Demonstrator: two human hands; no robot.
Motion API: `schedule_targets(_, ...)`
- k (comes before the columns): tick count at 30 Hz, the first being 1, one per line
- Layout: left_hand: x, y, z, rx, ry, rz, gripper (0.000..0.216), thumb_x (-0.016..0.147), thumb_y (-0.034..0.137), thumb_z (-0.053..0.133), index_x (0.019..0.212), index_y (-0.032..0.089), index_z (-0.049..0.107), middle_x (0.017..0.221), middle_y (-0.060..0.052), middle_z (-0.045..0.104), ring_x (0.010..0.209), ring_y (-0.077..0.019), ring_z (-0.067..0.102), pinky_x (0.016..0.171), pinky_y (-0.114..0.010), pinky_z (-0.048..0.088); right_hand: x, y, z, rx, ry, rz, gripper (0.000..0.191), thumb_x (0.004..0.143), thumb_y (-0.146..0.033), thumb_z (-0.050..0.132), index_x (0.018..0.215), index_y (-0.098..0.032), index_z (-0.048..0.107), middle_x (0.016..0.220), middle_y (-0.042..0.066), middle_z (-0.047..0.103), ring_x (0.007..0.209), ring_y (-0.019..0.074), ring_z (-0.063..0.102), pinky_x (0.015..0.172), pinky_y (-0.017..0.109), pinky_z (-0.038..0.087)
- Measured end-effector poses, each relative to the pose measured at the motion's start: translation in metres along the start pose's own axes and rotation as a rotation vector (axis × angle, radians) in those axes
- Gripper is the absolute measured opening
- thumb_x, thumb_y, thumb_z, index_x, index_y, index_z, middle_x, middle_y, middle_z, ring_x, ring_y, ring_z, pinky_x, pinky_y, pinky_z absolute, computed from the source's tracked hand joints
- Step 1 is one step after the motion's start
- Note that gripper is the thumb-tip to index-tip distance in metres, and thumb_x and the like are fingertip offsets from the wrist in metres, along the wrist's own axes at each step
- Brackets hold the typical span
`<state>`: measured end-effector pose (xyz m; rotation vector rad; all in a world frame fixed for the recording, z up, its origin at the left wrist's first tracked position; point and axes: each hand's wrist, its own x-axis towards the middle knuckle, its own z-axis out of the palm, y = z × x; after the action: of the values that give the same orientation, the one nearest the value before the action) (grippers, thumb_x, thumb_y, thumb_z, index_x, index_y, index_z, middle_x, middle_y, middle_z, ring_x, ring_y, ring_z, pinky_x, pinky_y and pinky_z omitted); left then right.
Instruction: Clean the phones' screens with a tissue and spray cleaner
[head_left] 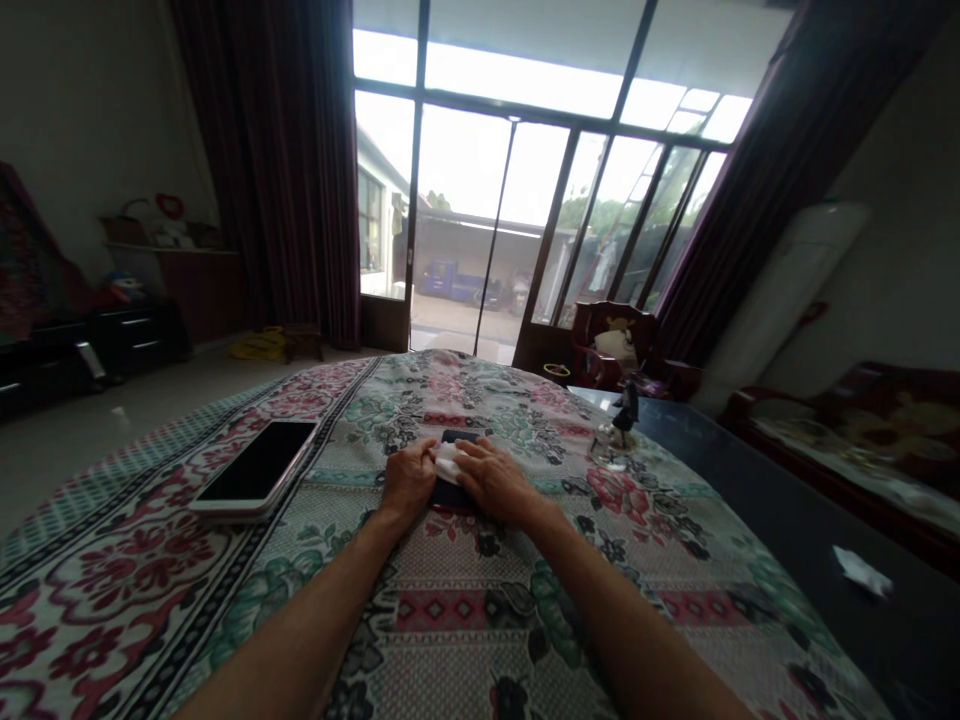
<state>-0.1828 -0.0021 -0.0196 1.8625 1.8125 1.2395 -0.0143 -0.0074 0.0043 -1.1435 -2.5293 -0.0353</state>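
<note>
A flat, dark rectangular object (453,497), about the size of a phone, lies on the patterned tablecloth (442,560) in front of me. Its exact kind is hard to make out under my hands. My left hand (409,482) is closed at its left edge, with the thumb and fingers bent against it. Over the object's upper face, my right hand (491,480) presses a crumpled white tissue (448,463) with its fingers. Part of the tissue is covered by the right fingers.
Left on the table is a white-edged tablet-like device (259,468) with a black screen. A small dark figurine (624,410) stands on a clear base at the right. Another crumpled tissue (862,572) lies on the dark surface (780,510) beyond the cloth. Glass doors are ahead.
</note>
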Motion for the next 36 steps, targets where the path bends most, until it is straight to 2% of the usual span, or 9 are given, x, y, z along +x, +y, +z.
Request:
schedule_targets(3,0.0,-0.001,0.0,-0.009,-0.014,-0.003,0.037,0.085,0.009,0.045,0.112,0.014,0.069,0.097,-0.009,0.075,0.091,-0.02,0.07,0.084,-0.026,0.05,0.017,0.017,0.006,-0.02,0.003,0.041,0.026,0.093,-0.022,0.048,0.112,-0.019,0.065,0.128,0.009,0.059,0.117,0.0259,0.049,0.099,0.041,0.039)
schedule_targets(7,0.001,0.0,0.0,-0.021,-0.028,-0.013,0.041,0.084,0.006,0.044,0.117,0.014,0.066,0.093,-0.008,0.076,0.085,-0.0179,0.071,0.08,-0.023,0.051,0.049,0.044,0.008,-0.001,-0.037,0.077,0.02,0.091,-0.016,0.049,0.091,-0.016,0.069,0.113,0.011,0.065,0.107,0.021,0.055,0.096,0.034,0.04)
schedule_targets(11,0.0,0.002,0.0,0.001,-0.008,-0.013,0.04,0.084,0.007,0.045,0.118,0.015,0.066,0.092,-0.008,0.075,0.086,-0.0192,0.07,0.082,-0.025,0.05,0.065,0.052,0.011,0.002,-0.053,0.053,0.022,0.091,-0.013,0.048,0.082,-0.015,0.067,0.106,0.011,0.066,0.1,0.0182,0.058,0.092,0.03,0.041)
schedule_targets(16,0.001,0.001,0.0,-0.054,0.001,-0.059,0.046,0.083,0.004,0.043,0.124,0.014,0.061,0.085,-0.006,0.075,0.077,-0.0175,0.071,0.074,-0.023,0.051,0.047,0.035,0.009,0.034,-0.023,-0.052,0.024,0.093,-0.012,0.042,0.097,-0.016,0.065,0.111,0.01,0.065,0.104,0.017,0.057,0.097,0.031,0.04)
schedule_targets(21,0.002,-0.001,0.001,-0.122,-0.006,-0.1,0.049,0.083,0.004,0.04,0.128,0.015,0.057,0.083,-0.006,0.074,0.073,-0.0154,0.07,0.065,-0.02,0.051,0.005,0.014,-0.009,0.141,-0.023,-0.282,0.023,0.09,-0.013,0.045,0.1,-0.019,0.065,0.113,0.007,0.064,0.105,0.0173,0.057,0.097,0.033,0.041)
schedule_targets(23,0.002,-0.001,0.001,-0.128,-0.008,-0.096,0.049,0.084,0.005,0.04,0.128,0.015,0.057,0.081,-0.005,0.074,0.071,-0.0148,0.07,0.064,-0.02,0.051,-0.008,0.01,-0.015,0.176,-0.026,-0.309,0.024,0.088,-0.013,0.047,0.101,-0.02,0.066,0.112,0.006,0.064,0.102,0.0168,0.058,0.095,0.033,0.043)
schedule_targets(27,0.002,0.001,0.0,-0.118,-0.011,-0.081,0.049,0.084,0.005,0.039,0.128,0.014,0.057,0.08,-0.005,0.074,0.072,-0.015,0.07,0.066,-0.02,0.051,-0.007,0.018,-0.017,0.156,-0.001,-0.241,0.024,0.089,-0.015,0.047,0.101,-0.021,0.067,0.111,0.005,0.066,0.1,0.0169,0.059,0.095,0.034,0.043)
schedule_targets(32,0.002,0.003,-0.001,-0.097,-0.017,-0.083,0.05,0.084,0.005,0.039,0.13,0.015,0.055,0.085,-0.006,0.075,0.075,-0.016,0.071,0.069,-0.023,0.052,0.031,0.039,-0.002,0.125,0.011,-0.099,0.021,0.09,-0.015,0.048,0.092,-0.02,0.068,0.106,0.006,0.068,0.102,0.0177,0.06,0.093,0.033,0.044)
schedule_targets(36,-0.001,0.005,-0.004,-0.014,-0.014,-0.046,0.047,0.082,0.008,0.046,0.127,0.015,0.058,0.088,-0.008,0.075,0.083,-0.0202,0.07,0.079,-0.028,0.051,0.048,0.044,0.011,0.149,0.044,0.003,0.022,0.09,-0.016,0.05,0.1,-0.017,0.069,0.11,0.009,0.068,0.103,0.0178,0.061,0.094,0.032,0.044)
